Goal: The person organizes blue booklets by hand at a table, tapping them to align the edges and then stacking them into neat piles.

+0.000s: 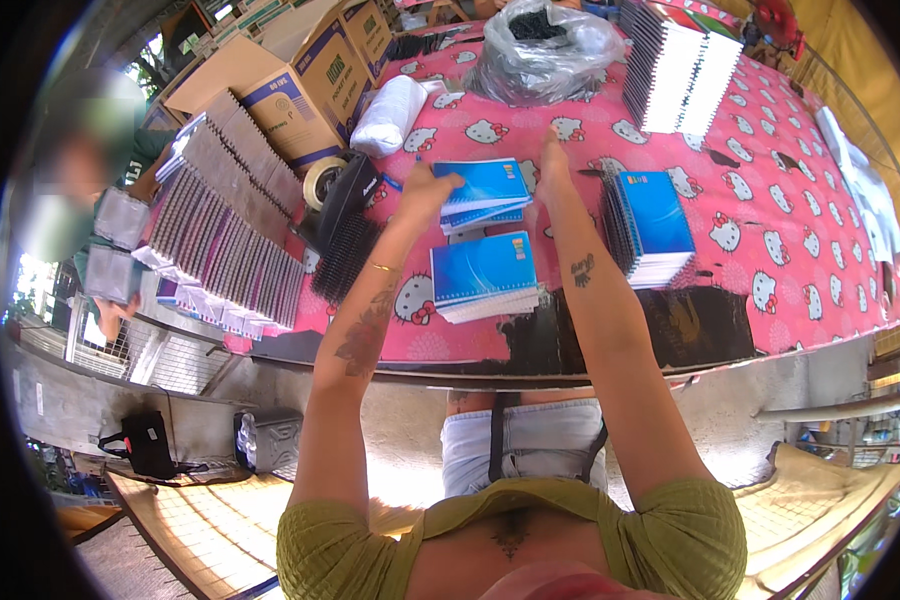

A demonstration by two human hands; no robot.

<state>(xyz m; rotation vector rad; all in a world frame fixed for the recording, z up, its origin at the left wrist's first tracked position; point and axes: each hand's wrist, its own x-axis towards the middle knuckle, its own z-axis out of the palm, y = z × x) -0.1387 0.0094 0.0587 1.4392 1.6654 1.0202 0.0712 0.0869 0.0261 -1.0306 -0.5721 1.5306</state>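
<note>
On the pink cartoon-cat tablecloth (pixel 480 350) lie two short stacks of blue-covered spiral notebooks. At the left end of the farther notebook stack (pixel 490 185) is my left hand (pixel 430 188), its thumb over the top cover and its other fingers mostly hidden. Beyond that stack's right end my right hand (pixel 553 155) is held edge-on, fingers stretched out, apparently holding nothing. The nearer notebook stack (pixel 483 265) sits between my forearms, untouched. Right of my right forearm stands a taller notebook stack (pixel 655 220), black coils facing left.
Tall rows of coil-bound notebooks (pixel 225 230) fill the left side, beside a black tape dispenser (pixel 345 200) and cardboard boxes (pixel 305 100). Farther back are a white roll (pixel 390 115), a plastic bag (pixel 545 60) and upright notebooks (pixel 678 75). Another person (pixel 120 190) is at the left.
</note>
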